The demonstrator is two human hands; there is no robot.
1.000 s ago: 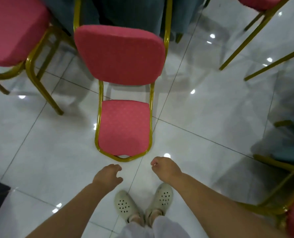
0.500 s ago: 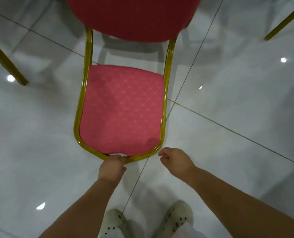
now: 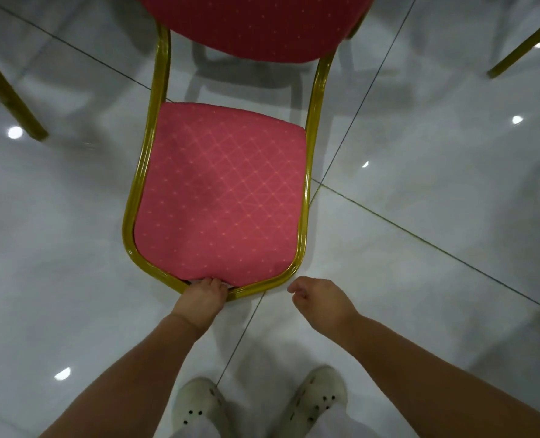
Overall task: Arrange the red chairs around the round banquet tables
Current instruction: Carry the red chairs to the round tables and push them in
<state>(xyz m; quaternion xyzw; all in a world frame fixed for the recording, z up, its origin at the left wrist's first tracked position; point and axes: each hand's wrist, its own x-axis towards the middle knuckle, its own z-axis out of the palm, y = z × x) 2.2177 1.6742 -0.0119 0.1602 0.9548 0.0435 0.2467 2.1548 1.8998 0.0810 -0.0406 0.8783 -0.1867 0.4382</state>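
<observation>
Red chair (image 3: 221, 191) stands on glossy tile floor (image 3: 420, 248), directly ahead of person, gold frame (image 3: 142, 172) around seat. Left hand (image 3: 203, 294) grasps frame at front rim, fingers curled over edge under cushion. Right hand (image 3: 321, 300) free, loosely curled, holding nothing, just beside frame's right corner. Advice: bring right hand onto rim too, grip both sides evenly, lift slightly rather than drag on slick tile, keep clear of neighbouring chair legs (image 3: 9, 99). No brand, label or writing readable anywhere.
</observation>
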